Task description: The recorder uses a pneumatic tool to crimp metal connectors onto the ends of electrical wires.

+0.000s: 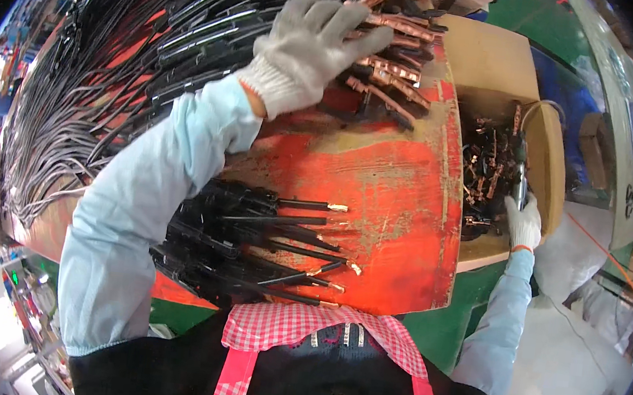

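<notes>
Black cables (115,61) are crowding the left of the worn red surface (387,182), leaving open room only at its centre. The left hand (309,46), fingers spread wide, is pressing flat on copper-tipped leads (391,74) whose long axes are pointing right. Nearer, a bundle (250,244) is also lying tips-right. Past the right edge, the right hand (523,223) is gripping a box (548,160) of terminals (488,177).

An open brown cardboard box (499,70) sits at two o'clock beside the worn red surface (378,196), its flaps spread wide, dark metal connector parts heaped inside; a smaller brown carton (593,138) stands farther out toward three o'clock on the floor.
</notes>
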Demonstrator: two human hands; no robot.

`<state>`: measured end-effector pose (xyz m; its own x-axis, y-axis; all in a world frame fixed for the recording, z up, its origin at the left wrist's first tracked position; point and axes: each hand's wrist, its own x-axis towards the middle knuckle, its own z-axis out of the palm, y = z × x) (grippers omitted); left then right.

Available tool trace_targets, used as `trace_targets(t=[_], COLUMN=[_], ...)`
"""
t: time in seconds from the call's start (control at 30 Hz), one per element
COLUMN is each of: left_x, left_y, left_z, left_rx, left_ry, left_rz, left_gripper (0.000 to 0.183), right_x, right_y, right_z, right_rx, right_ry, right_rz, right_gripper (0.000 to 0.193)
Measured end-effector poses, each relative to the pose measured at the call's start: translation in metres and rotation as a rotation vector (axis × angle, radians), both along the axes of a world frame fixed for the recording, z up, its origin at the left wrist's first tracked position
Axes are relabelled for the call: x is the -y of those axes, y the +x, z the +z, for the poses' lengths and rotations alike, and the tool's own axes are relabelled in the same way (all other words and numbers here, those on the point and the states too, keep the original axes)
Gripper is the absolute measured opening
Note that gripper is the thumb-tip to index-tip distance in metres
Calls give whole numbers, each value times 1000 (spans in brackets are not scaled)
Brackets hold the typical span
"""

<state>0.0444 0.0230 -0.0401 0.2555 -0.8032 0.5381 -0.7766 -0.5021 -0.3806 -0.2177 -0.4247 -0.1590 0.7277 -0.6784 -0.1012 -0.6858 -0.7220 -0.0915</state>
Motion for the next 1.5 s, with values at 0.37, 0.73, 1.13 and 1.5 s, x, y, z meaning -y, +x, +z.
trace_targets(t=[0.37,0.73,1.13,1.5], left_x=[-11,-167,-137,-124], left_y=[-26,-212,-186,-180], left_z=[44,69,44,64], left_rx=[-429,-738,-528,-663], left_ry=[244,93,-226,-134], left_rz=[25,22,139,58], left_gripper=[72,81,54,45], right_x=[-214,-333,-325,-265], right_y=[56,42,83,26], right_z=[117,134,118,109], right_rx=[725,438,398,521], right_ry=[145,159,52,300], right_rz=[942,1357,1334,1288], right_gripper=[30,29,22,21])
